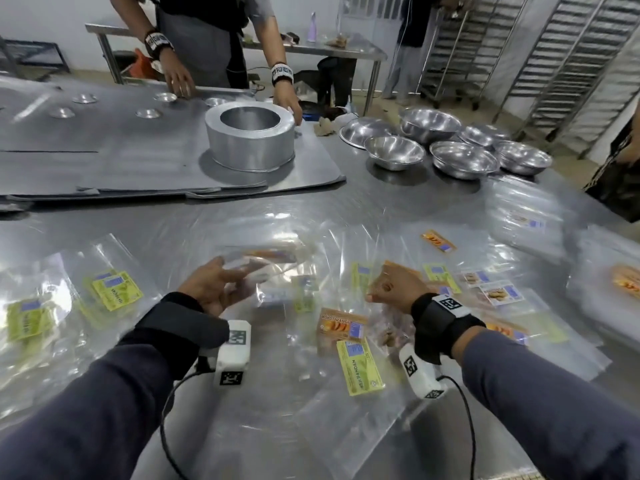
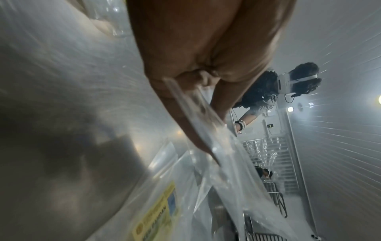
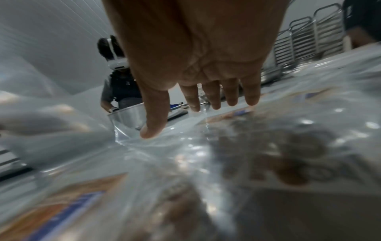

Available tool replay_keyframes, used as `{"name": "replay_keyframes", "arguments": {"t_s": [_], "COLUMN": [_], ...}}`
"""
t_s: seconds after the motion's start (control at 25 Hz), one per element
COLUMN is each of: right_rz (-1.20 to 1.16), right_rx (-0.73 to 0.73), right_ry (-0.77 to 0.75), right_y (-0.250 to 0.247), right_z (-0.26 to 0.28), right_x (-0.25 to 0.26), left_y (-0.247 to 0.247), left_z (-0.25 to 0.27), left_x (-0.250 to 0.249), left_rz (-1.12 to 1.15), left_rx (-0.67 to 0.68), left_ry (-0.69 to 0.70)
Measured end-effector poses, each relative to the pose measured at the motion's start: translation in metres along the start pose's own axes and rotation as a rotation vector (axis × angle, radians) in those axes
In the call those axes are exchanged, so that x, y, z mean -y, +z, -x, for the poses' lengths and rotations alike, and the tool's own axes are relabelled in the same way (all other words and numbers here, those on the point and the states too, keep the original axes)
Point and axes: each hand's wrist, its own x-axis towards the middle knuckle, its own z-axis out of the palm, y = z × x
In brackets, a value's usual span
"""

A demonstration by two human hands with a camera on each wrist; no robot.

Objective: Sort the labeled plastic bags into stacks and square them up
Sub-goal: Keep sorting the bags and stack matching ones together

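Clear plastic bags with green or orange labels lie scattered over the steel table (image 1: 311,209). My left hand (image 1: 225,275) holds one clear bag (image 1: 263,263) with a blurred orange label, lifted off the table. In the left wrist view its fingers (image 2: 185,114) pinch the bag's edge (image 2: 208,130). My right hand (image 1: 391,282) is spread with straight fingers (image 3: 214,97) just over an orange-labelled bag (image 1: 401,266); whether it touches, I cannot tell. Green-labelled bags (image 1: 116,289) are piled at the left. An orange-labelled bag (image 1: 341,327) and a green Pandan-labelled bag (image 1: 360,370) lie between my hands.
More bags are piled at the right edge (image 1: 620,282). Behind them stand several steel bowls (image 1: 460,157), a round metal tin (image 1: 249,133) on grey mats (image 1: 104,157), and another person (image 1: 207,36) working across the table. Tray racks (image 1: 571,46) stand at the back right.
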Motion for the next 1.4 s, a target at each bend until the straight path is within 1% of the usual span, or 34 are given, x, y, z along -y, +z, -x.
{"name": "replay_keyframes", "arguments": {"t_s": [0.04, 0.08, 0.12, 0.2, 0.24, 0.32, 0.4, 0.52, 0.56, 0.6, 0.76, 0.84, 0.92, 1.0, 1.04, 1.12, 1.16, 1.2, 1.24, 1.32, 1.4], "right_rz": [0.033, 0.058, 0.087, 0.164, 0.157, 0.075, 0.001, -0.026, -0.07, -0.12, -0.205, -0.23, -0.179, -0.027, 0.005, -0.078, -0.141, -0.177, -0.164, -0.001, 0.235], "right_rx": [-0.009, 0.007, 0.038, 0.061, 0.062, 0.052, -0.019, -0.203, -0.229, -0.211, -0.053, 0.018, 0.107, 0.221, 0.274, 0.342, 0.336, 0.297, 0.239, 0.138, 0.115], "right_ry": [0.026, 0.05, 0.059, 0.039, 0.033, 0.041, 0.069, 0.139, 0.136, 0.105, -0.126, -0.238, -0.29, -0.343, -0.382, -0.425, -0.411, -0.371, -0.313, -0.165, -0.078], "right_y": [-0.001, 0.001, 0.004, 0.009, 0.011, 0.013, 0.011, 0.001, -0.002, -0.003, 0.011, 0.03, 0.048, 0.057, 0.057, 0.052, 0.046, 0.037, 0.028, 0.008, -0.004], "right_z": [-0.002, -0.005, -0.006, -0.01, -0.012, -0.016, -0.017, -0.011, -0.01, -0.008, 0.002, 0.01, 0.014, 0.018, 0.022, 0.027, 0.029, 0.026, 0.02, 0.004, -0.01], "right_x": [-0.008, -0.015, -0.018, -0.021, -0.023, -0.025, -0.027, -0.019, -0.013, -0.005, 0.042, 0.063, 0.072, 0.076, 0.078, 0.078, 0.074, 0.067, 0.056, 0.029, 0.003], "left_y": [0.004, 0.008, 0.013, 0.019, 0.019, 0.02, 0.019, 0.013, 0.01, 0.009, 0.013, 0.02, 0.025, 0.022, 0.021, 0.019, 0.02, 0.02, 0.017, 0.009, 0.002], "left_z": [-0.001, -0.001, 0.0, 0.0, 0.0, 0.003, 0.008, 0.009, 0.007, 0.006, 0.006, 0.01, 0.013, 0.009, 0.009, 0.005, 0.005, 0.004, 0.001, -0.002, -0.005], "left_x": [-0.002, 0.001, 0.007, 0.026, 0.037, 0.049, 0.051, 0.049, 0.048, 0.048, 0.053, 0.057, 0.058, 0.059, 0.059, 0.059, 0.059, 0.058, 0.058, 0.058, 0.058], "left_rz": [0.037, 0.02, -0.042, -0.24, -0.311, -0.358, -0.356, -0.337, -0.339, -0.345, -0.398, -0.338, -0.202, -0.02, -0.014, -0.112, -0.16, -0.218, -0.278, -0.38, -0.409], "left_rx": [0.022, 0.042, 0.04, -0.005, -0.034, -0.072, -0.099, -0.147, -0.159, -0.172, -0.109, -0.086, -0.095, -0.1, -0.11, -0.107, -0.097, -0.085, -0.09, -0.119, -0.129], "left_ry": [0.007, -0.003, -0.028, -0.103, -0.136, -0.179, -0.187, -0.109, -0.093, -0.079, -0.106, -0.114, -0.125, -0.163, -0.181, -0.166, -0.156, -0.141, -0.116, -0.098, -0.122]}}
